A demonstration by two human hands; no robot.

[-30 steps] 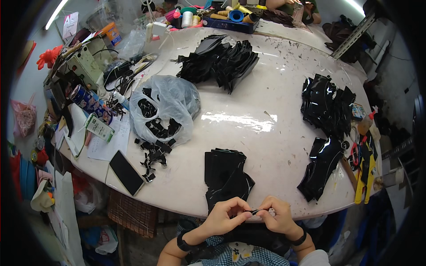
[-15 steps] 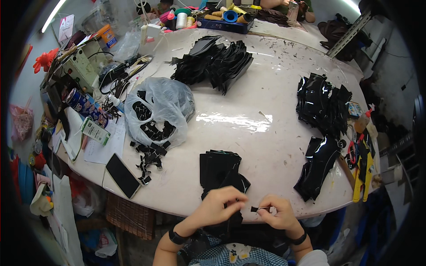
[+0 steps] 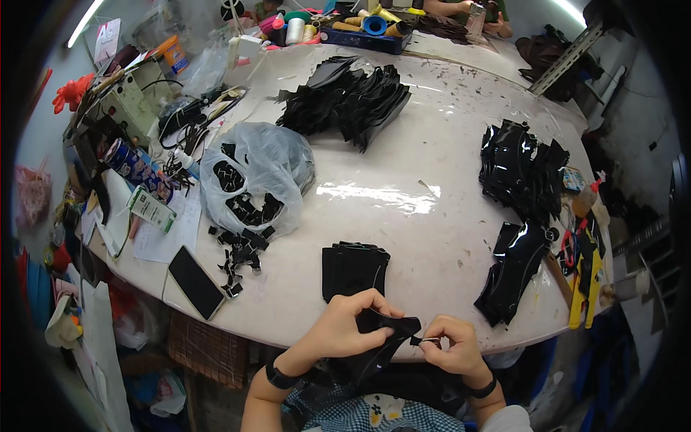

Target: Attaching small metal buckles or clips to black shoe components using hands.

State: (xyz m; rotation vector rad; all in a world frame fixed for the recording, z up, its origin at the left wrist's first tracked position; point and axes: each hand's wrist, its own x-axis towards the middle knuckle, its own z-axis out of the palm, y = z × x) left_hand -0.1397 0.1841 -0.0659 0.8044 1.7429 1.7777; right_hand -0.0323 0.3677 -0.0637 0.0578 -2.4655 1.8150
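At the table's near edge, my left hand [image 3: 345,325] is closed on a black glossy leather-like piece [image 3: 363,360], thumb on its face and fingers behind. One corner of this piece points right and meets, or nearly meets, a small black strap tab [image 3: 415,341] with a thin metal loop. My right hand [image 3: 459,348] pinches that tab between thumb and forefinger. Just beyond my left hand lies a neat stack of black pieces [image 3: 354,268]. More small black tabs [image 3: 245,252] with metal parts lie loose to the left, beside a clear plastic bag [image 3: 291,162] holding others.
A phone [image 3: 196,283] rests near the left edge. Black glossy pieces [image 3: 345,101] are heaped at the back, with more piles [image 3: 524,169] on the right. Yellow-handled tools [image 3: 588,281] lie far right. Thread spools [image 3: 295,31] stand at the back, where another person's hands show.
My left hand has taken hold of a black piece and raised its corner beside the tab. The right hand keeps its pinch in nearly the same place.
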